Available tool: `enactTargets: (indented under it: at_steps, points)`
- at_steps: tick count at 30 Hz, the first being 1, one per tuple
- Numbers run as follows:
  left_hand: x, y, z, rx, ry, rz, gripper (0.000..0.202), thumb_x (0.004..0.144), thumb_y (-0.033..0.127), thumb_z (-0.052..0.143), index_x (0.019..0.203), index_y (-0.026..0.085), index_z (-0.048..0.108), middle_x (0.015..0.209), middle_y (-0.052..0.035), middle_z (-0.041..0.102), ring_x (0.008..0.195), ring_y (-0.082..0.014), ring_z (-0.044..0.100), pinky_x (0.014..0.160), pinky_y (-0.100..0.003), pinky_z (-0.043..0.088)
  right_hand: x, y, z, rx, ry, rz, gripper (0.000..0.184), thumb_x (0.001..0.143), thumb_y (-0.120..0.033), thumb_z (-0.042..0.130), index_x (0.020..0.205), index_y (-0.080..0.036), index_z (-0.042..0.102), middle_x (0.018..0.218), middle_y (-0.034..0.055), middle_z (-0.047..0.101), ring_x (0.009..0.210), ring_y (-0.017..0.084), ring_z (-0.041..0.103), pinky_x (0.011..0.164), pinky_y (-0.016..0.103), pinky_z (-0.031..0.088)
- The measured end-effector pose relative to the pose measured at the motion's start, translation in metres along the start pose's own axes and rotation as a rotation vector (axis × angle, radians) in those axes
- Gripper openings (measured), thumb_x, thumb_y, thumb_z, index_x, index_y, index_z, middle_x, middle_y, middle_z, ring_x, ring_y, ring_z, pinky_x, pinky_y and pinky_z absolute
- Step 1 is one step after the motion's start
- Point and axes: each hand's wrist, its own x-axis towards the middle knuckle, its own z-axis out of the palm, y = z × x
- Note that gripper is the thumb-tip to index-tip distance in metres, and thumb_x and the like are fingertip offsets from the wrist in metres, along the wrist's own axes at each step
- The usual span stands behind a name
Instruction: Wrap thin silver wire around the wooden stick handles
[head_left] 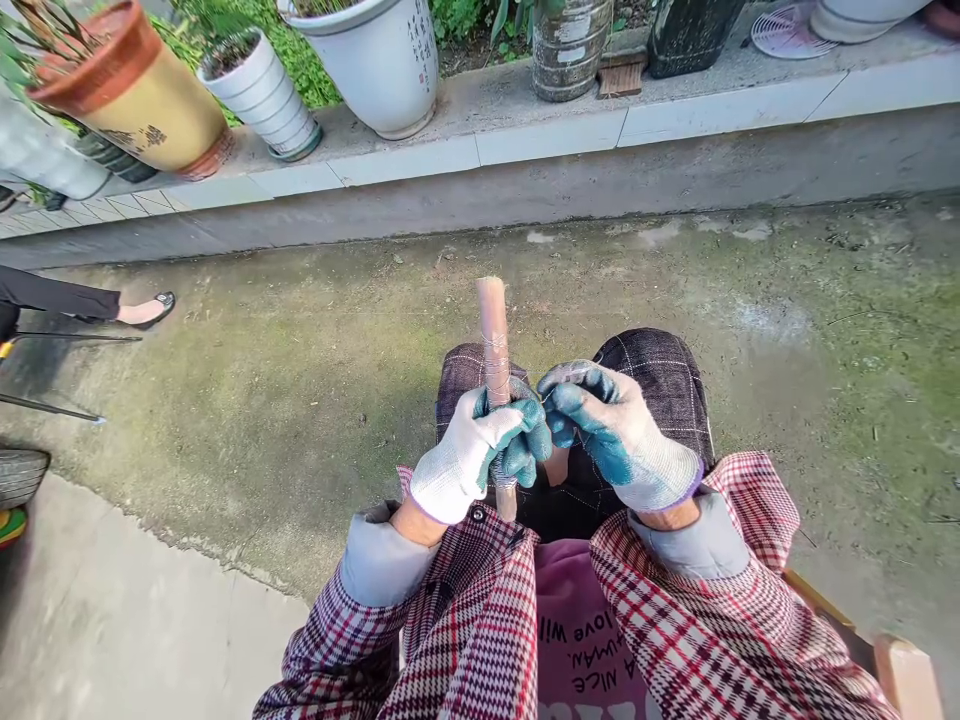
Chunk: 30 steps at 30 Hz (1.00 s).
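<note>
The left hand (472, 455), in a pale knit glove with a rubbery teal coating, was closed firmly around a smooth, rounded stick (493, 315), fingers wrapped about its lower half. The stick stood nearly upright in that fist, its blunt, tan upper end rising well clear of the grip and a short stub poking out underneath. Fine, shiny strand (495, 345) circled the wood in loose turns just above the fist, with more turns packed closely just below it. Just beside this grip, the right hand (622, 430), gloved alike, had its fingers curled in and its thumb near the forefinger; whether they pinched anything was too small to tell. Below the grip lay dark, checked trousers (660, 375) and a houndstooth jacket (465, 620) with smooth grey turned-back cuffs. Beyond the grip spread rough, moss-stained concrete (315, 330), and past that a ledge (551, 140) faced with glossy pale tiles, bearing a round-bellied white pot (375, 75), a ribbed white pot (266, 95) and a ridged, see-through plastic container (570, 50).
</note>
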Motion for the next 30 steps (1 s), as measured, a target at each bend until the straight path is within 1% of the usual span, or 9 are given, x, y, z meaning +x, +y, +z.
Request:
enactTargets:
  at_steps: [4,7,10,14,17,19,22,26,30]
  points:
    - [0.005,-0.002,-0.004,-0.055,-0.093,-0.072,0.033,0.071,0.045,0.075,0.074,0.018,0.056,0.053,0.0025,0.062,0.03,-0.0053,0.037,0.032,-0.021,0.037,-0.002,-0.005,0.001,-0.17,0.016,-0.137,0.014,0.084,-0.033,0.083,0.083,-0.02,0.077,0.081,0.0018,0.072,0.072,0.014,0.064,0.067,0.026,0.053]
    - [0.007,-0.004,-0.003,-0.051,-0.043,-0.068,0.036,0.073,0.048,0.076,0.073,0.018,0.056,0.055,0.0027,0.062,0.031,-0.0047,0.037,0.033,-0.021,0.038,-0.003,-0.005,0.001,-0.221,0.067,-0.158,0.014,0.088,-0.032,0.079,0.081,-0.02,0.074,0.077,0.0008,0.07,0.07,0.014,0.063,0.066,0.026,0.053]
    - [0.006,-0.004,0.0,0.026,0.072,0.012,0.034,0.076,0.048,0.075,0.077,0.019,0.056,0.048,0.0072,0.053,0.033,-0.008,0.043,0.035,-0.022,0.038,-0.003,-0.002,0.0,-0.209,0.103,-0.137,0.014,0.089,-0.031,0.076,0.081,-0.02,0.073,0.074,0.0,0.069,0.066,0.013,0.061,0.062,0.026,0.052]
    - [0.005,-0.004,0.001,0.322,0.19,0.16,0.027,0.076,0.04,0.077,0.079,0.017,0.063,0.054,0.0044,0.058,0.042,-0.0104,0.053,0.041,-0.022,0.041,-0.001,0.003,-0.002,-0.203,0.155,-0.118,0.013,0.087,-0.03,0.077,0.082,-0.019,0.074,0.075,-0.0001,0.07,0.066,0.013,0.061,0.062,0.026,0.051]
    - [0.007,-0.008,-0.002,0.585,0.258,0.383,0.022,0.075,0.033,0.081,0.079,0.017,0.067,0.069,0.0007,0.069,0.057,-0.0121,0.061,0.055,-0.024,0.05,-0.001,0.006,-0.002,-0.271,0.187,-0.14,0.013,0.086,-0.031,0.078,0.083,-0.019,0.075,0.077,0.0001,0.071,0.068,0.013,0.061,0.065,0.027,0.051]
    - [0.007,-0.011,-0.005,0.767,0.315,0.515,0.016,0.077,0.027,0.079,0.087,0.019,0.07,0.077,0.0002,0.074,0.067,-0.0144,0.067,0.066,-0.025,0.054,-0.001,0.008,-0.001,-0.298,0.2,-0.152,0.013,0.086,-0.031,0.077,0.082,-0.019,0.074,0.075,-0.0006,0.07,0.066,0.013,0.06,0.064,0.027,0.05]
    - [0.006,-0.015,-0.008,1.023,0.366,0.602,0.025,0.079,0.018,0.076,0.103,0.024,0.072,0.086,-0.0001,0.078,0.079,-0.0177,0.074,0.076,-0.025,0.056,0.0,0.01,0.0,-0.267,0.217,-0.136,0.017,0.083,-0.031,0.078,0.074,-0.019,0.069,0.067,-0.0023,0.065,0.06,0.012,0.056,0.059,0.026,0.046]
    - [0.006,-0.017,-0.017,1.291,0.339,0.72,0.028,0.089,0.024,0.069,0.117,0.026,0.071,0.103,-0.0053,0.079,0.093,-0.0223,0.075,0.085,-0.028,0.056,0.0,0.012,-0.001,-0.216,0.196,-0.07,0.027,0.082,-0.038,0.078,0.069,-0.02,0.064,0.063,-0.0019,0.062,0.056,0.013,0.054,0.054,0.027,0.043]
    - [0.007,-0.017,-0.029,1.58,0.252,0.928,0.035,0.091,0.023,0.067,0.126,0.025,0.07,0.106,-0.0097,0.076,0.087,-0.0231,0.073,0.08,-0.032,0.056,0.001,0.014,-0.001,-0.127,0.158,-0.03,0.022,0.081,-0.041,0.079,0.079,-0.021,0.069,0.076,0.0009,0.069,0.065,0.016,0.06,0.058,0.028,0.048]
